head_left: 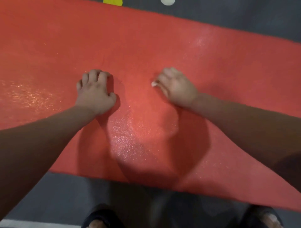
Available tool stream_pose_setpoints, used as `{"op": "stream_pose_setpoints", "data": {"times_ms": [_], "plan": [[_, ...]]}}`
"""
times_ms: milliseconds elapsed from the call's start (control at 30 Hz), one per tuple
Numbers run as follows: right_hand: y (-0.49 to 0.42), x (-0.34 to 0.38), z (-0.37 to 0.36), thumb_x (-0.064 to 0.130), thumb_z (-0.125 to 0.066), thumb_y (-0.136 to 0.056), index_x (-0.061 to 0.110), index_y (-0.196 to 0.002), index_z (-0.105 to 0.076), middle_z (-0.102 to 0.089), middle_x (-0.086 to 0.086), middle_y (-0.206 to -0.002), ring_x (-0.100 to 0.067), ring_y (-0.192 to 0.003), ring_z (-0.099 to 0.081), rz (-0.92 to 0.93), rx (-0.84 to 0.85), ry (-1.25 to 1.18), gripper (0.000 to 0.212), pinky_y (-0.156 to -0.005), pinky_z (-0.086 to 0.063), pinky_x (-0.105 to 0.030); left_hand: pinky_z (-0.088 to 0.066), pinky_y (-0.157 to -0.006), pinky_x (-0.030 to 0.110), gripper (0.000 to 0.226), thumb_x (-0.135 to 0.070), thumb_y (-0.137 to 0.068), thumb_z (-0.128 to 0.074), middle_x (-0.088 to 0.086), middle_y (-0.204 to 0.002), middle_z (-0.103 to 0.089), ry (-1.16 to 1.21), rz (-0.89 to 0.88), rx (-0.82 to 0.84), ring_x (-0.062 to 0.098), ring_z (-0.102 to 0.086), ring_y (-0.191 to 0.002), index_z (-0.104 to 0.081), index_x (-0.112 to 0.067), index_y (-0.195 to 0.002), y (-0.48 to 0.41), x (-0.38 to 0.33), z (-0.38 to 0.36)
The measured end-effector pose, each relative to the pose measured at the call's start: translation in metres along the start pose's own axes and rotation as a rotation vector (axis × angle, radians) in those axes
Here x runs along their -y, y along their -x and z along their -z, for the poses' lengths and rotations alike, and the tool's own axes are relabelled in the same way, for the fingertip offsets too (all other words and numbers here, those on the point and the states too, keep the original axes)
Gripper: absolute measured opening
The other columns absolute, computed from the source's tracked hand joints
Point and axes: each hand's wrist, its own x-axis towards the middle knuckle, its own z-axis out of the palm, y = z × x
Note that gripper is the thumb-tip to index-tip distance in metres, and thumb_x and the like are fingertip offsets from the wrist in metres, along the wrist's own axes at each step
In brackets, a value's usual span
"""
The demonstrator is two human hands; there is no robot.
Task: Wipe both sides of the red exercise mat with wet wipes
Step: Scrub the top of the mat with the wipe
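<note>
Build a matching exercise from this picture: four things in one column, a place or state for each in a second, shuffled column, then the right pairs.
Column 1
1. red mat
2. left hand
3. right hand
4. yellow thing

Column 2
A. rests on the mat with bent fingers, holding nothing
B. cut off by the top edge of the picture, on the dark floor beyond the mat
C. holds a white wet wipe against the mat
D. lies flat, with glistening patches

Pairs: 1-D, 2-A, 3-C, 4-B
</note>
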Motion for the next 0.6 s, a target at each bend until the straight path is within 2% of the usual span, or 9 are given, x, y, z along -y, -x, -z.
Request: {"op": "stream_pose_setpoints", "data": {"times_ms": [100,167,233,300,400,467,500,533,600], "plan": [[-0.028,-0.070,0.008,0.035,-0.042,-0.102,0.003,-0.100,-0.062,-0.059,-0.023,-0.099,-0.043,-0.094,-0.056,-0.402,-0.111,0.053,0.038,-0.085,-0.044,-0.049,-0.020,-0.117,0.057,0.072,-0.036,-0.078,-0.058,0.007,-0.155,-0.030,0.009,0.081,0.050,0.034,-0.023,-0.144,-0.036,-0.033,-0.146,-0.010,-0.003,0.000],[-0.039,-0.098,0.014,0.029,-0.041,-0.103,-0.001,-0.107,-0.059,-0.059,-0.027,-0.111,-0.044,-0.105,-0.055,-0.647,-0.139,0.060,0.035,-0.093,-0.037,-0.047,-0.016,-0.118,0.058,0.079,-0.041,-0.073,-0.054,0.002,-0.161,-0.023,0.022,0.120,0.092,0.032,-0.014,-0.149,-0.030,-0.041,-0.148,-0.015,-0.004,0.002],[-0.048,-0.102,0.015,0.025,-0.039,-0.103,-0.003,-0.113,-0.057,-0.058,-0.027,-0.118,-0.042,-0.111,-0.054,-0.802,-0.155,0.078,0.034,-0.096,-0.035,-0.044,-0.014,-0.119,0.059,0.083,-0.044,-0.068,-0.049,0.000,-0.163,-0.020,0.029,0.131,0.110,0.030,-0.010,-0.151,-0.028,-0.043,-0.148,-0.018,-0.003,0.003],[-0.053,-0.082,0.010,0.023,-0.039,-0.102,-0.003,-0.111,-0.058,-0.059,-0.027,-0.115,-0.042,-0.109,-0.055,-0.744,-0.145,0.043,0.032,-0.094,-0.036,-0.045,-0.013,-0.119,0.059,0.084,-0.043,-0.066,-0.049,0.000,-0.162,-0.019,0.033,0.141,0.105,0.030,-0.009,-0.151,-0.028,-0.043,-0.148,-0.019,-0.004,0.002],[-0.043,-0.045,-0.006,0.026,-0.044,-0.101,-0.001,-0.100,-0.061,-0.060,-0.024,-0.099,-0.040,-0.096,-0.056,-0.355,-0.030,-0.104,0.032,-0.088,-0.043,-0.047,-0.009,-0.122,0.060,0.084,-0.039,-0.064,-0.051,0.000,-0.161,-0.020,0.051,0.170,0.074,0.030,-0.009,-0.151,-0.030,-0.041,-0.146,-0.021,-0.008,-0.003],[-0.039,-0.054,-0.005,0.029,-0.046,-0.102,0.002,-0.099,-0.062,-0.059,-0.020,-0.095,-0.037,-0.092,-0.056,-0.147,0.046,-0.077,0.032,-0.086,-0.046,-0.046,-0.003,-0.123,0.062,0.082,-0.033,-0.070,-0.058,0.000,-0.161,-0.018,0.077,0.201,0.083,0.031,-0.005,-0.152,-0.030,-0.040,-0.147,-0.023,-0.010,-0.006],[-0.045,-0.067,-0.001,0.029,-0.047,-0.102,0.002,-0.099,-0.063,-0.059,-0.020,-0.095,-0.037,-0.092,-0.056,-0.151,0.048,-0.047,0.031,-0.086,-0.045,-0.045,0.001,-0.123,0.062,0.083,-0.030,-0.071,-0.060,0.000,-0.161,-0.017,0.092,0.214,0.095,0.031,-0.003,-0.153,-0.029,-0.040,-0.148,-0.024,-0.012,-0.006],[-0.051,-0.080,0.003,0.029,-0.046,-0.103,0.001,-0.100,-0.062,-0.060,-0.022,-0.097,-0.039,-0.094,-0.056,-0.231,0.018,-0.023,0.032,-0.087,-0.043,-0.045,0.003,-0.123,0.062,0.084,-0.031,-0.069,-0.059,0.000,-0.161,-0.017,0.104,0.220,0.103,0.031,-0.002,-0.153,-0.029,-0.040,-0.148,-0.025,-0.012,-0.006],[-0.061,-0.109,0.010,0.027,-0.043,-0.104,-0.002,-0.105,-0.060,-0.059,-0.026,-0.107,-0.042,-0.102,-0.056,-0.528,-0.091,0.030,0.034,-0.091,-0.038,-0.045,0.003,-0.123,0.061,0.087,-0.036,-0.061,-0.053,-0.001,-0.160,-0.018,0.114,0.219,0.105,0.030,-0.003,-0.153,-0.031,-0.042,-0.146,-0.026,-0.011,-0.004]]}}
